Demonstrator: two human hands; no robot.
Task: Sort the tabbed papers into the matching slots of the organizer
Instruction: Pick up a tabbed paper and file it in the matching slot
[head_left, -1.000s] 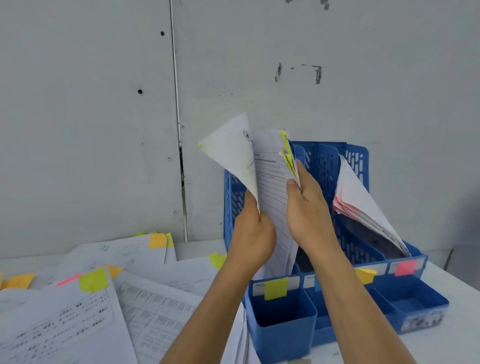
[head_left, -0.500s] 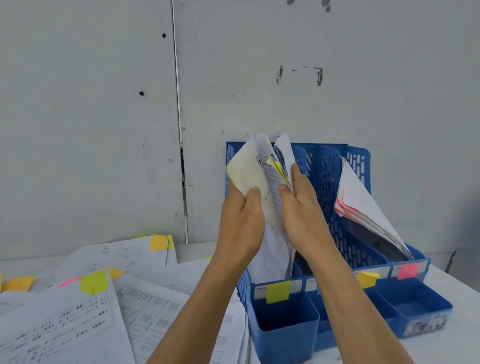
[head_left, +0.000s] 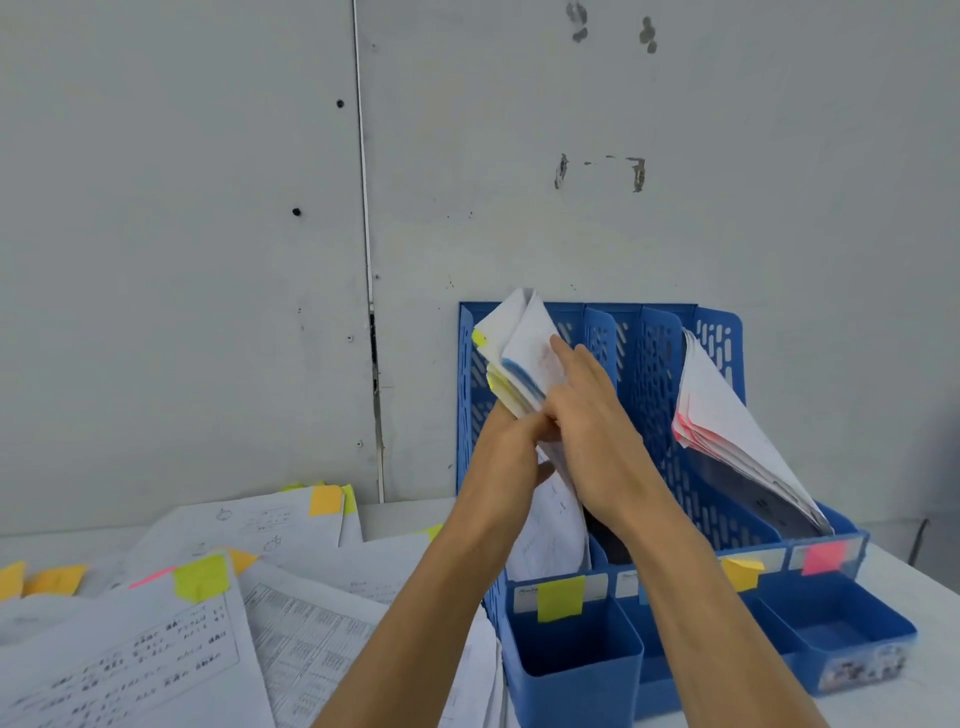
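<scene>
A blue slotted organizer (head_left: 654, 364) stands against the wall. Its leftmost slot carries a yellow-green label (head_left: 560, 597) and holds a bundle of yellow-green tabbed papers (head_left: 519, 343). My left hand (head_left: 511, 447) grips the bundle's left edge from below. My right hand (head_left: 592, 421) lies on the bundle's right face with straight fingers, pressing the sheets into the slot. The rightmost slot, with a pink label (head_left: 823, 557), holds pink-tabbed papers (head_left: 727, 426) that lean forward. An orange label (head_left: 740, 571) marks the slot beside it.
Loose printed sheets (head_left: 171, 639) with yellow-green, orange and pink tabs lie spread over the white table at the left. The grey wall (head_left: 208, 260) rises just behind the organizer. Small blue trays (head_left: 836, 639) front the organizer's base.
The sheet in my left hand has closed against the bundle and dropped lower into the leftmost slot. My right hand has flattened onto the papers.
</scene>
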